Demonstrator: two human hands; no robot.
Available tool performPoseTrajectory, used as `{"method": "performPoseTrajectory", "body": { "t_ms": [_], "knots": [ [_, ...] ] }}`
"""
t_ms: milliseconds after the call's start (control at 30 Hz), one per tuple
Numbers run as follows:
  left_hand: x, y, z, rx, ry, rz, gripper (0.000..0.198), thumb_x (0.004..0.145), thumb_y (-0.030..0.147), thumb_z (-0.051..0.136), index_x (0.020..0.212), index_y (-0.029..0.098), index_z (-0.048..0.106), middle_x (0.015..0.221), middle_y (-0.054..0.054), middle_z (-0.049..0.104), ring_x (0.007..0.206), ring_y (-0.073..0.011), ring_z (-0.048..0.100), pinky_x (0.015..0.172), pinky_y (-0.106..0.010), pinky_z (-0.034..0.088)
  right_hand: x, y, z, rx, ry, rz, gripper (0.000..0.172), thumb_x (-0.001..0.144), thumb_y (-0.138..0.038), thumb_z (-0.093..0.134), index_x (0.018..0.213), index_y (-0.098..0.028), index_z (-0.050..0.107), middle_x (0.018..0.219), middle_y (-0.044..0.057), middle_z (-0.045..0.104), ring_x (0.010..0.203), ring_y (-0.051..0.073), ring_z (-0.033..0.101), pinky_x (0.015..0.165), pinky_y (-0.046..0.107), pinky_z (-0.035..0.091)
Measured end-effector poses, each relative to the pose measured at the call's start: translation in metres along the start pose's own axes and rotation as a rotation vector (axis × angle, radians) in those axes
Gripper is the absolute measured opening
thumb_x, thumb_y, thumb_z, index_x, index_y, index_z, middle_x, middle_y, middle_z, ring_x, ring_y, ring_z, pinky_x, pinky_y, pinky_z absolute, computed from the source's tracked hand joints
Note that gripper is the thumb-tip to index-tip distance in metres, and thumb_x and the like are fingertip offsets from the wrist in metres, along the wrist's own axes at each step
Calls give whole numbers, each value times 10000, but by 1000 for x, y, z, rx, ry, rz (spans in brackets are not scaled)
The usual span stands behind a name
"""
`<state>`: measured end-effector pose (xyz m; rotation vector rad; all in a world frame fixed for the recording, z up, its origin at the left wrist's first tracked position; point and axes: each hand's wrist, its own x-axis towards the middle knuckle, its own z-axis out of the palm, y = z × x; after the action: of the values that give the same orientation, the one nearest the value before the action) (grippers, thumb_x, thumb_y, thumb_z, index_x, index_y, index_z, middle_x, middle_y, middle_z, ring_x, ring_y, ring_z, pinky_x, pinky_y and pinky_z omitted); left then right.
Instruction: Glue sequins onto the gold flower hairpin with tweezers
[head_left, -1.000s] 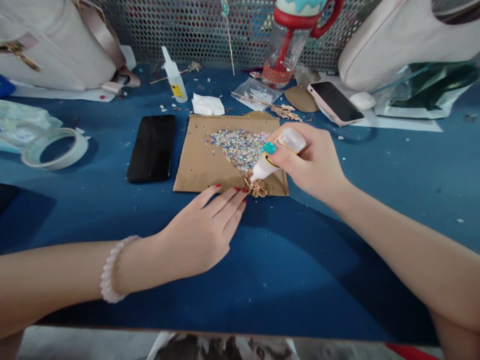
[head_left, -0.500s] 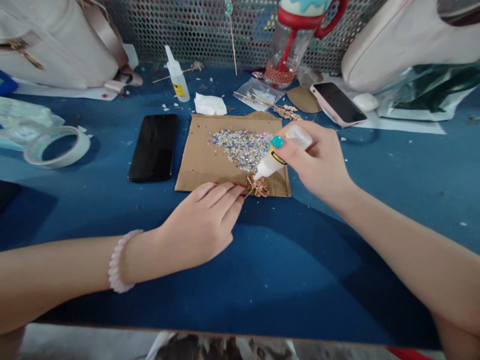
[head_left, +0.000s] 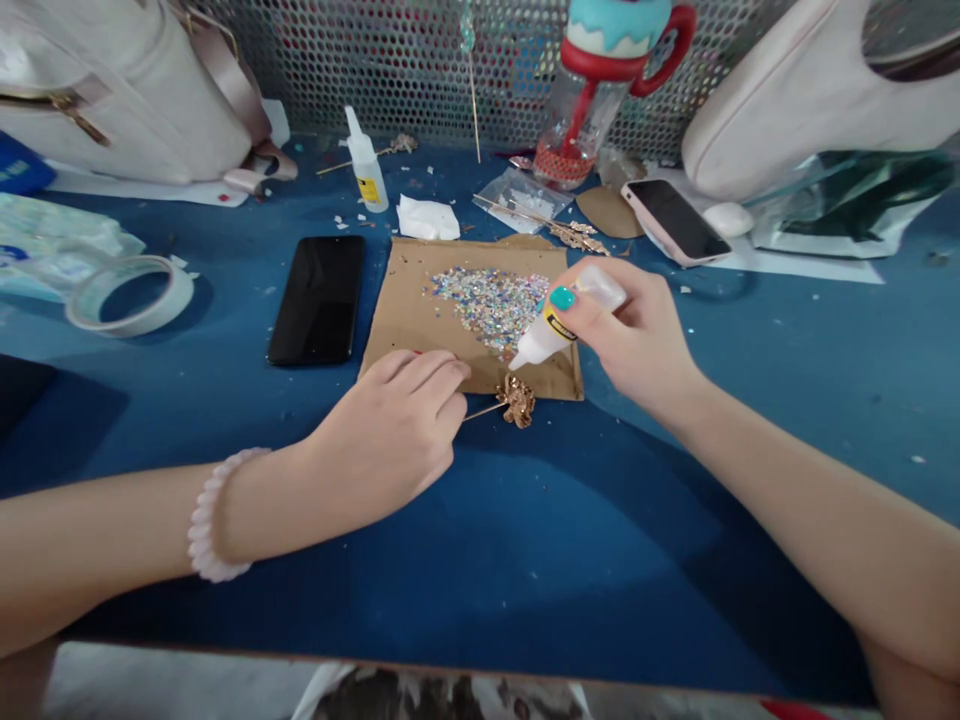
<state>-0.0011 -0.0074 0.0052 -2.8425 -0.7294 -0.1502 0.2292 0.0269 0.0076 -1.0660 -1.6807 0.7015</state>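
My left hand is closed on the thin stem of a copper-coloured metal flower; the fingertips are partly hidden. The flower head lies at the near edge of a cardboard sheet, overhanging the blue table. In my right hand is a small glue bottle with a yellow and black label, tilted tip-down. Its nozzle points at the flower from just above; whether they touch I cannot tell. Small iridescent rhinestones are spread over the cardboard behind the nozzle.
A black phone lies left of the cardboard, with a tape roll farther left. Behind stand a second glue bottle and a red-handled cup. More metal stems and a pink-cased phone lie at back right.
My left hand has drawn left and slightly nearer, turning the flower's stem flatter. The flower head has shifted toward me, while the glue bottle stays close above it. The view has tilted slightly.
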Motion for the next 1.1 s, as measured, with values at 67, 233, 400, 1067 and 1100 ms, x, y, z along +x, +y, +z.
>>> {"method": "performPoseTrajectory", "body": {
  "t_ms": [67,233,400,1067,1100],
  "knots": [
    [0,-2,-3,6,-24,0,154,858,135,471,824,106,619,1104,-157,607,1070,-302,559,870,-444,476,0,0,0,5,-10,13,362,768,-551,651,658,-219,556,606,-8,500,541,103,464,446,254,405],
    [-4,-9,-17,96,-70,9,180,845,82,442,849,119,618,1035,-138,619,950,-302,589,736,-433,493,0,-1,-2,-6,-45,11,335,785,-515,647,675,-207,574,612,-7,507,549,98,471,460,245,407],
    [-7,-13,-36,258,-18,-47,270,826,12,387,879,128,625,864,-92,623,686,-225,588,540,-338,438,0,-2,-2,-12,-46,20,315,801,-475,645,663,-203,568,595,-15,484,540,95,450,460,243,399],
    [-1,-10,-4,234,35,-4,358,838,-33,355,1086,27,606,1049,-176,632,801,-259,625,533,-329,492,1,1,-1,10,-80,15,148,762,-281,610,673,-184,542,602,-36,502,551,81,425,478,210,338],
    [-1,-7,-3,203,20,11,296,866,4,378,1020,56,625,983,-152,636,761,-247,616,525,-325,484,1,1,-1,10,-77,19,149,761,-282,610,670,-184,542,599,-37,496,549,81,421,476,210,334]
  ]
}}
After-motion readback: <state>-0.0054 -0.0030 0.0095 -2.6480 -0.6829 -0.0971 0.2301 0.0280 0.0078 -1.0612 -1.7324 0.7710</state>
